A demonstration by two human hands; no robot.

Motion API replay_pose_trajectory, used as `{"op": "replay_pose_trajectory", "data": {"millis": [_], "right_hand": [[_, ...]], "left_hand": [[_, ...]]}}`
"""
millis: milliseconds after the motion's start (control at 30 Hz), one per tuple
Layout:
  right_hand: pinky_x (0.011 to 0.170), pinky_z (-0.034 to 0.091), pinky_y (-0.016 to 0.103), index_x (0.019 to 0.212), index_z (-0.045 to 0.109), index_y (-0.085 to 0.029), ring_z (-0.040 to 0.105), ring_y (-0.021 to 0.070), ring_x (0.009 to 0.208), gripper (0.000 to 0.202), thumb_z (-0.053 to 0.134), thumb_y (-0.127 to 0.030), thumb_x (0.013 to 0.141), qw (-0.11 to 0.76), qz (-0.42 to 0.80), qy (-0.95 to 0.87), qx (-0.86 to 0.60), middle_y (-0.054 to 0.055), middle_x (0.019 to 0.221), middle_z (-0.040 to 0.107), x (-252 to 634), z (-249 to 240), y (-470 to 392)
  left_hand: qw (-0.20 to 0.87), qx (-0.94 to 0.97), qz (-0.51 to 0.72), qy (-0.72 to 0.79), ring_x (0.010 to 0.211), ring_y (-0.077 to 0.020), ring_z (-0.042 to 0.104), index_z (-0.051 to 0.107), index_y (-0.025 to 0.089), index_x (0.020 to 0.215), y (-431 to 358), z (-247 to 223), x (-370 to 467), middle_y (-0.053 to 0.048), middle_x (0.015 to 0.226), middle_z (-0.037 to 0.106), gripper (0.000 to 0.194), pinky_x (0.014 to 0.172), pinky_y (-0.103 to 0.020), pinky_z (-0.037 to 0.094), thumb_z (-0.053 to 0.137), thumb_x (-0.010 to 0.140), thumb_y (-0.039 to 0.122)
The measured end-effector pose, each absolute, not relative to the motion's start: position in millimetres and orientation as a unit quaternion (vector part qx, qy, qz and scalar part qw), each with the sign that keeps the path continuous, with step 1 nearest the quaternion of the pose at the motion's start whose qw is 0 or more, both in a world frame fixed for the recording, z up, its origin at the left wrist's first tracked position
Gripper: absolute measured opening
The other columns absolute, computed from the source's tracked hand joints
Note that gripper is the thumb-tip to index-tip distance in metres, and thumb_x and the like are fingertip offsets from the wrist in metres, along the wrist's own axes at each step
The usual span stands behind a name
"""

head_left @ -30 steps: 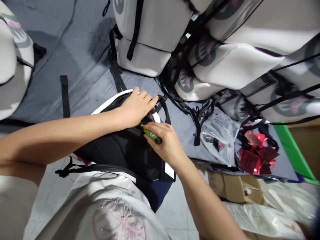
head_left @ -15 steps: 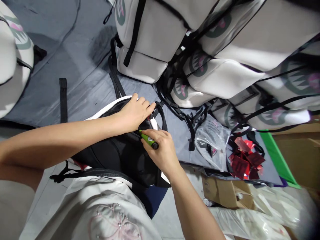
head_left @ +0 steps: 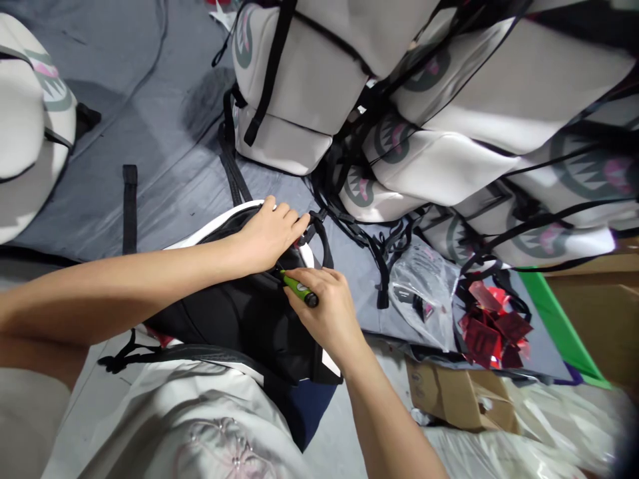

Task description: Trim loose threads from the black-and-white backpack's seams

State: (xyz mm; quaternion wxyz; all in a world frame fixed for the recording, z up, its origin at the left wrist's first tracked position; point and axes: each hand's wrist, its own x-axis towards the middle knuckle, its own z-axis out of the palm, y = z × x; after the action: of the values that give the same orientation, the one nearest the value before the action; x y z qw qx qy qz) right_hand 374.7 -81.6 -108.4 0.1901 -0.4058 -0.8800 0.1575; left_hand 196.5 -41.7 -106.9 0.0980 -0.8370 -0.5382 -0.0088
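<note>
A black backpack (head_left: pixel 239 326) with white edging lies at the edge of the grey-covered table, against my body. My left hand (head_left: pixel 274 234) is closed on its upper rim, fingers curled over the edge near a small red piece and the strap. My right hand (head_left: pixel 324 309) grips a green-handled tool (head_left: pixel 299 290) with a black end. The tool slants up and left, and its thin dark tip meets the black fabric just below my left hand. What the tip touches is hidden.
White backpacks (head_left: pixel 304 86) with shark-mouth prints are piled behind and to the right, straps trailing. Another white backpack (head_left: pixel 30 133) sits at left. A clear plastic bag (head_left: pixel 424 293) and red shiny tags (head_left: pixel 494 326) lie at right, above a cardboard box (head_left: pixel 449 396).
The view has shifted slightly, so the scene sits a little lower. Both hands keep their holds, and the tool's tip stays at the same spot on the backpack.
</note>
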Motion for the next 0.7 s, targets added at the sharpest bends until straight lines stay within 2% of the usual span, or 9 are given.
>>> {"op": "replay_pose_trajectory", "data": {"millis": [233,433,700], "right_hand": [[0.095,0.037,0.047,0.100,0.070,-0.025,0.071,0.0257,0.096,0.018,0.068,-0.015,0.084,0.198,0.160,-0.867,-0.429,0.003,0.104,0.077,375,-112,-84],[0.103,0.032,0.050,0.102,0.070,-0.025,0.069,0.0258,0.100,0.019,0.069,-0.017,0.085,0.238,0.158,-0.850,-0.442,0.002,0.105,0.077,374,-119,-88],[0.098,0.034,0.048,0.100,0.070,-0.025,0.070,0.0259,0.096,0.019,0.071,-0.016,0.084,0.227,0.163,-0.859,-0.429,0.002,0.102,0.077,377,-119,-84]], "left_hand": [[0.089,-0.836,0.012,-0.541,0.122,-0.0338,0.047,0.026,0.011,0.154,-40,-105,197,-0.017,0.137,0.054,0.086,0.108,-0.047,0.030,0.066,0.081,0.033],[0.071,-0.835,0.033,-0.544,0.125,-0.0352,0.045,0.021,0.009,0.155,-40,-100,198,-0.019,0.140,0.051,0.093,0.108,-0.046,0.029,0.070,0.081,0.037],[0.094,-0.838,0.037,-0.536,0.121,-0.0351,0.048,0.025,0.004,0.153,-41,-99,200,-0.020,0.136,0.053,0.093,0.104,-0.046,0.033,0.072,0.080,0.040]]}}
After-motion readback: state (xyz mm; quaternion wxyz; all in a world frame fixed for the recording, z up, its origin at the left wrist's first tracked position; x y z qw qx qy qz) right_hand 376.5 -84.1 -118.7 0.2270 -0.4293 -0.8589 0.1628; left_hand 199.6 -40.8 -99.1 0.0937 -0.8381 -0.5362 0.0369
